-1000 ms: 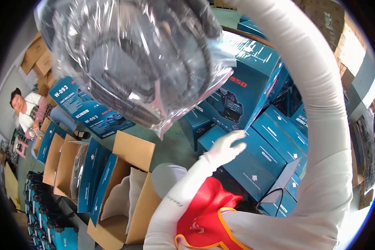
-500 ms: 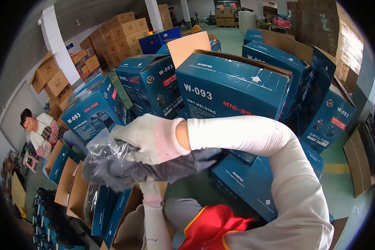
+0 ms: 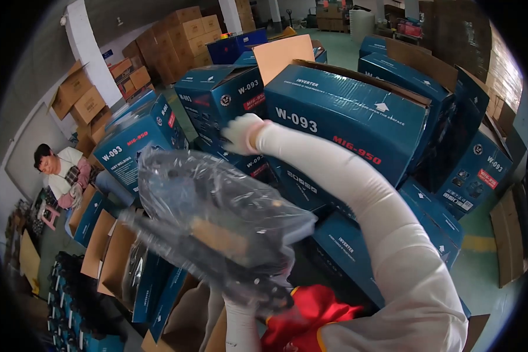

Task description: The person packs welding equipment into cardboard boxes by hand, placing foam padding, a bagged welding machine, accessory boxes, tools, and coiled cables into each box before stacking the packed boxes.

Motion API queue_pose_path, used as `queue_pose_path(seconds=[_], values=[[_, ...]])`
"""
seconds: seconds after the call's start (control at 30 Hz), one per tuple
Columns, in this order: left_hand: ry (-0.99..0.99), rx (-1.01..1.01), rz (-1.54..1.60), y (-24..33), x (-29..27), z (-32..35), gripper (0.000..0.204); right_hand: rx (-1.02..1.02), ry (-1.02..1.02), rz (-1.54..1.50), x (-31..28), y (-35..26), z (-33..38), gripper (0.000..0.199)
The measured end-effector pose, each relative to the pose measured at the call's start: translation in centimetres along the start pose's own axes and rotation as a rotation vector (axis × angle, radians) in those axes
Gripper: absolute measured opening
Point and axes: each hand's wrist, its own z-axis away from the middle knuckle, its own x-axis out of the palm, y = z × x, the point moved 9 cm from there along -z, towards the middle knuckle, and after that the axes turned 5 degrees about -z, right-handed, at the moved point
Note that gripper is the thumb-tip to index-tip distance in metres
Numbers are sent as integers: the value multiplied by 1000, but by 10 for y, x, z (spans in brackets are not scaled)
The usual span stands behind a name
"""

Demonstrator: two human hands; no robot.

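Observation:
A clear plastic bag holds a bulky black piece of equipment whose kind I cannot make out; a tan patch shows through. It hangs tilted in front of me, its long black edge toward the lower side. My left hand in a white glove supports it from below, mostly hidden behind it; its sleeve comes up from the lower edge. Off the bag, my right hand, in a white glove with a pink cuff, is stretched forward beside the teal printed cartons. Motion blurs its fingers.
An open carton with brown flaps stands below the bag. More teal cartons crowd the left and right. A seated person is at the far left. Teal and black items line the lower left, and brown cartons are stacked behind.
My right hand has left the bag and moved up and forward toward the cartons. The bagged black equipment has turned and tilted, showing more of its broad side. The whole view has shifted slightly.

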Motion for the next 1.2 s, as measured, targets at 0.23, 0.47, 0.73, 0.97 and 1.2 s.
queue_pose_path(seconds=[0.23, 0.47, 0.73, 0.97, 1.2], values=[[13, 45, -111, 31, -23, -9, 56, 131, -307, 851, 177, 89, -34, 39], [-76, -48, -129, 6, -5, -34, 57, 391, -1020, 1397, 248, 215, 10, 38], [95, 81, -265, 84, -58, 25, 57, 276, -541, 456, 172, 28, -8, 35], [101, -173, -230, 16, -80, 46, 58, 31, -144, 59, 96, -15, 87, 28], [5, -224, -272, -2, -59, 26, 59, -75, 662, 172, -58, -39, 381, 19]])
